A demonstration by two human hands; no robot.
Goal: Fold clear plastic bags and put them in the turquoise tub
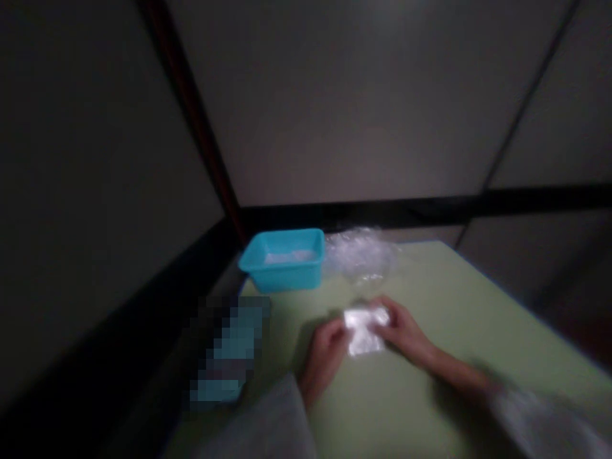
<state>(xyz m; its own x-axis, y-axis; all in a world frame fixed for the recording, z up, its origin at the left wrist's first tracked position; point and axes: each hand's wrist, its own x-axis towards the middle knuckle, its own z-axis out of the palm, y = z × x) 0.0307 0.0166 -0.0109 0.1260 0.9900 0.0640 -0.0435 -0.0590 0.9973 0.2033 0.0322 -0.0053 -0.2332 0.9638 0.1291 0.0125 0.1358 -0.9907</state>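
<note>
Between my two hands is a small, shiny clear plastic bag (366,341), roughly square and blurred, held just above the table. My left hand (329,347) has its fingers closed on the bag's left edge. On the opposite side, my right hand (404,331) pinches the bag near its upper right, with the thumb in front and the fingers behind. Whether anything is inside the bag cannot be made out. Beyond my hands lies a loose heap of clear plastic bags (361,252).
A turquoise plastic basin (287,277) with whitish pieces in it stands at the table's far left, beside the heap. A pixelated blue-green object (234,350) lies at the left edge. The light green table (421,408) ends near a panelled wall (354,127).
</note>
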